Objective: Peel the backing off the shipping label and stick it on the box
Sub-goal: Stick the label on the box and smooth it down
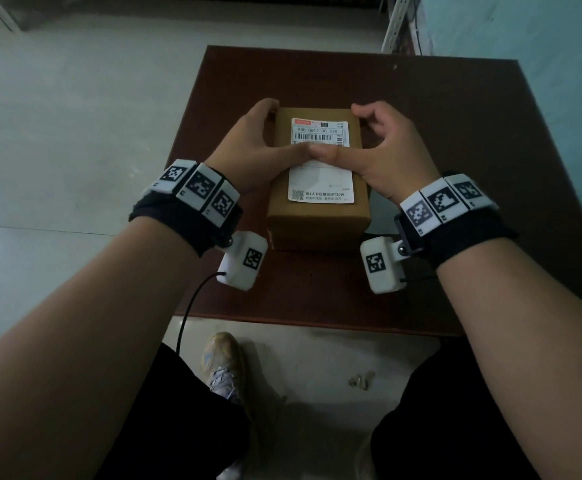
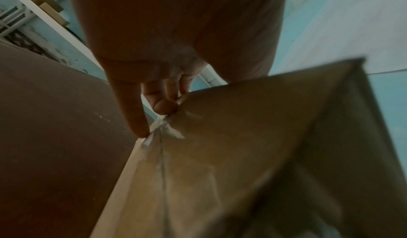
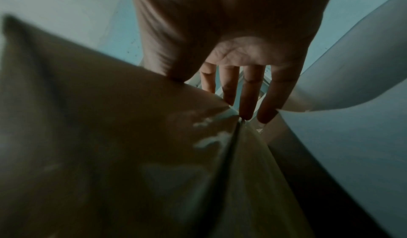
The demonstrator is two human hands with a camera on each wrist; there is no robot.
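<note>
A brown cardboard box (image 1: pixel 317 220) stands in the middle of a dark red-brown table (image 1: pixel 456 133). The white shipping label (image 1: pixel 320 183) lies flat on the box's top, barcode end away from me. My left hand (image 1: pixel 255 140) reaches in from the left and my right hand (image 1: pixel 393 150) from the right. Both thumbs press on the label's middle and their tips meet there. In the left wrist view my fingers (image 2: pixel 136 111) point down the box's side (image 2: pixel 242 137). Likewise my right fingers (image 3: pixel 249 94) touch the box's far edge (image 3: pixel 110 120).
A pale sheet (image 3: pixel 341 128) with one curled edge lies on the table just right of the box. The table's near edge (image 1: pixel 317 323) is close to my knees; a shoe (image 1: pixel 223 362) is on the pale floor. A white shelf post (image 1: pixel 397 22) stands at the back right.
</note>
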